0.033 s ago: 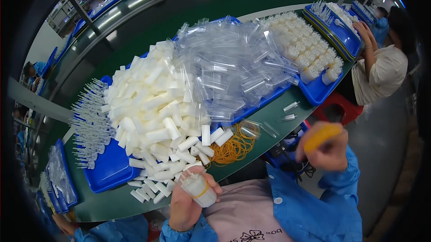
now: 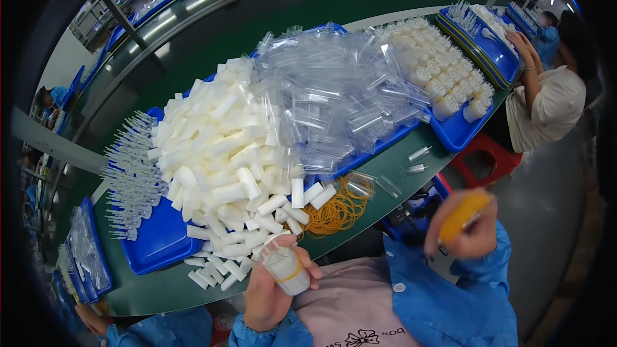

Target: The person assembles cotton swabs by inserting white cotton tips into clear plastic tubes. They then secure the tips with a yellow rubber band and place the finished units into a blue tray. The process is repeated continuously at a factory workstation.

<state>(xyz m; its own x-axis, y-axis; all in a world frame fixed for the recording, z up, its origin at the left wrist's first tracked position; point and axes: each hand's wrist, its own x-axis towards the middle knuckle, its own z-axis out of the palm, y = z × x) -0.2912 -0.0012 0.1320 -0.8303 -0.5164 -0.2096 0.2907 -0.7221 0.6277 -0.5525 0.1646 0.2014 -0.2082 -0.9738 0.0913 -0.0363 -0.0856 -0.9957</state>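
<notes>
Near the table's front edge, my left hand (image 2: 265,295) is closed round a bundle of white pieces (image 2: 286,271) with clear plastic at its top and a yellow rubber band about its middle. Off to the right, beyond the table edge, my right hand (image 2: 466,228) grips a yellow elongated object (image 2: 464,215); motion blur hides its exact kind. Just past the left hand lie loose white foam-like cylinders (image 2: 262,221), spilling from a large heap (image 2: 218,135). A tangle of yellow rubber bands (image 2: 335,210) rests to their right.
Clear plastic sleeves (image 2: 340,83) are heaped on a blue tray behind. Banded white bundles (image 2: 443,67) fill another tray at right. White thin-stemmed parts (image 2: 135,167) stack on a blue tray (image 2: 157,244) at left. A red stool (image 2: 485,157) and a seated co-worker (image 2: 546,106) are at right.
My right hand has shifted slightly downward, and the yellow object in it has tilted more upright. My left hand keeps hold of the bundle, almost still.
</notes>
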